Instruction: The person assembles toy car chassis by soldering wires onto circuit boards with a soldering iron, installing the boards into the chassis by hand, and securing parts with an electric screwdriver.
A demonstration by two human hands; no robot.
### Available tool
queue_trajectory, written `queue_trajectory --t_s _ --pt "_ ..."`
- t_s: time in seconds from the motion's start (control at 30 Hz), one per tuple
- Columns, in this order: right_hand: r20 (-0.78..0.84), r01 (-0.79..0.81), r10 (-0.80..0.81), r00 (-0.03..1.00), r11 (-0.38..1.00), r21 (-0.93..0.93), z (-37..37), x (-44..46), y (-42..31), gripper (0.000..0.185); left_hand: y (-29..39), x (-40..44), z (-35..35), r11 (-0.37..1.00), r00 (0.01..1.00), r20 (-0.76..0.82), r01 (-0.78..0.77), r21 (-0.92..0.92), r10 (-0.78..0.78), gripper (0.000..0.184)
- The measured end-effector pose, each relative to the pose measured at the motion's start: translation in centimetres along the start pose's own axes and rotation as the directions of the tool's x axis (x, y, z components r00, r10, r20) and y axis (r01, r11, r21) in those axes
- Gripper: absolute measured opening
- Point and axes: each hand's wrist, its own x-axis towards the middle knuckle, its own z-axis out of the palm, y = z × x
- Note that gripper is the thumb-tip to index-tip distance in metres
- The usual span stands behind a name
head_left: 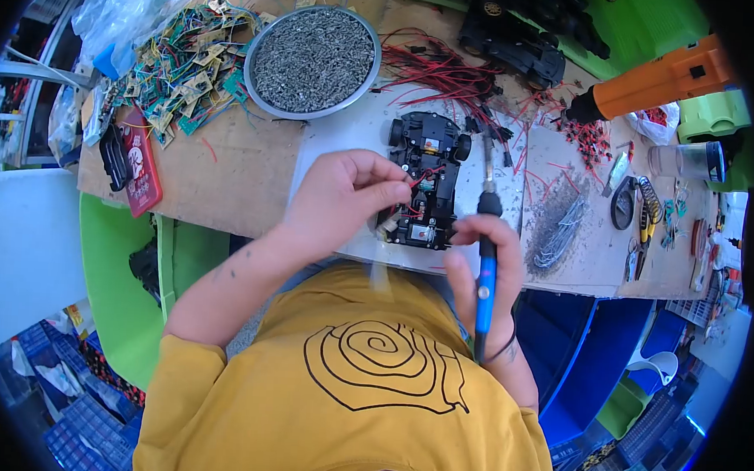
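Observation:
A black toy car chassis (431, 183) lies upright on a white sheet on the workbench, its wiring and small motor parts exposed. Over its left side, my left hand (354, 192) pinches a thin red wire (415, 183) between thumb and fingers. Just right of the chassis, my right hand (490, 275) holds a blue and black soldering iron (487, 271), its metal tip pointing away from me toward the back of the bench. A faint wisp or blur shows below the chassis.
A metal bowl of small grey pieces (313, 62) stands behind my left hand, beside a heap of circuit boards (198, 77). Red wires (437, 68) lie behind the chassis. An orange electric screwdriver (658, 80) hangs at the right. Solder wire (560, 232) and pliers (648, 224) lie rightward.

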Motion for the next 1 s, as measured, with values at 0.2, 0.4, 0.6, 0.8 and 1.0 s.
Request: queue_trajectory --t_s 0.2,0.4,0.6,0.8,1.0 --pt "0.037 -0.063 0.070 0.997 0.986 -0.155 0.5 -0.3 0.3 0.035 0.7 1.8 -2.1 0.986 0.979 0.121 0.169 -0.010 -0.167 0.017" --pt "-0.041 0.025 -0.034 0.999 0.979 -0.202 0.5 0.5 1.6 0.036 0.7 1.5 -0.8 0.962 0.925 0.345 0.223 -0.155 -0.159 0.013" --pt "0.024 0.141 -0.140 0.990 0.947 -0.288 1.0 4.2 0.9 0.035 -0.3 0.9 1.5 0.990 0.955 0.289 0.101 -0.099 -0.068 0.011" --pt "0.018 0.127 -0.127 0.992 0.957 -0.262 1.1 4.0 2.0 0.038 1.0 -0.3 1.8 0.871 0.993 0.071 -0.118 0.476 0.096 0.011" --pt "-0.013 0.127 -0.140 0.990 0.928 -0.351 -1.5 2.7 -0.7 0.038 -0.1 0.6 1.7 0.954 1.000 -0.006 -0.003 0.300 0.005 0.014"
